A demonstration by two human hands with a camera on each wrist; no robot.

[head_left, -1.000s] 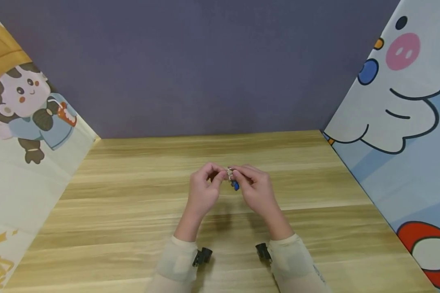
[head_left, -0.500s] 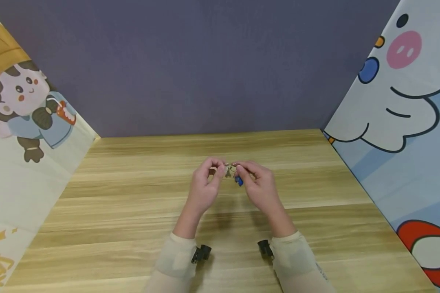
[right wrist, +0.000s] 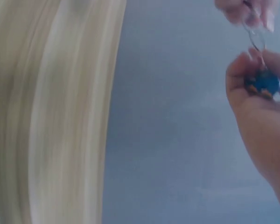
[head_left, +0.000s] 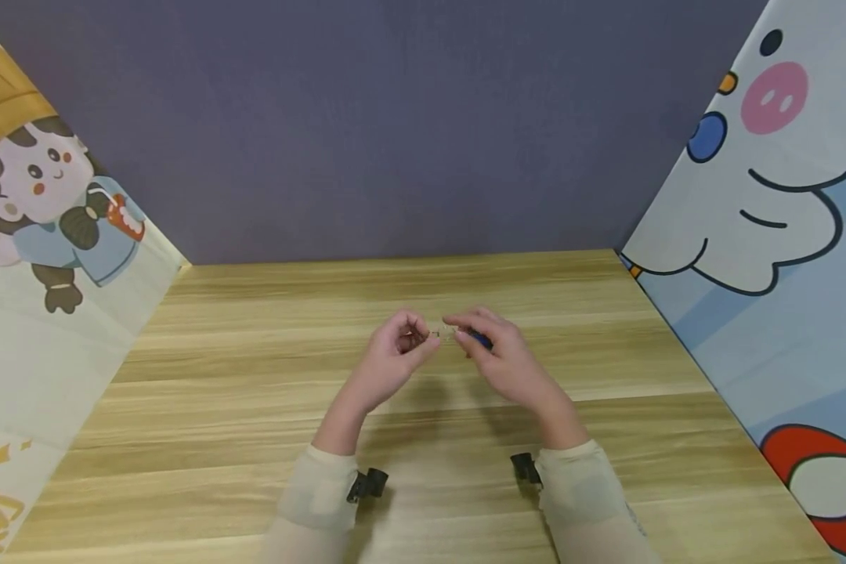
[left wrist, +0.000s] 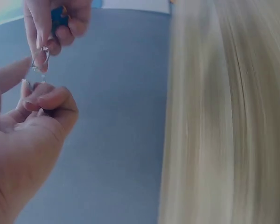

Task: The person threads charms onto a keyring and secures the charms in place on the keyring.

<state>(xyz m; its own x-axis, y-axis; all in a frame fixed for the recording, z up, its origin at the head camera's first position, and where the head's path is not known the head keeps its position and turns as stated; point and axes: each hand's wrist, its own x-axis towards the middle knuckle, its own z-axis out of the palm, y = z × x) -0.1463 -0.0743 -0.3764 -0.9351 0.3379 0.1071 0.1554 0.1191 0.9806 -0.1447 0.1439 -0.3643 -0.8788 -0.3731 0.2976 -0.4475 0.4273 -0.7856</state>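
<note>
Both hands are raised over the table, fingertips facing each other across a small keychain. My right hand (head_left: 504,356) pinches the metal ring (left wrist: 47,53) between thumb and index finger. A small blue charm with orange parts (right wrist: 266,83) is tucked inside that hand, partly covered by the fingers. Opposite it, my left hand (head_left: 391,360) pinches a small metal piece (head_left: 435,334) at the ring's other end, its other fingers curled inward. In the right wrist view the metal spans the short gap between the two hands. Blur hides the finer shape of the metal parts.
The wood-grain table (head_left: 254,439) lies below the hands. A dark grey-blue panel (head_left: 409,133) rises at its back edge. Cartoon-printed panels stand at the left (head_left: 113,337) and right (head_left: 712,337). Black wrist cameras sit on both sleeves.
The blue charm, hanging below the right fingers before, is now tucked into the right hand. Both forearms have swung outward, and the hands have turned so the fingertips face each other more directly.
</note>
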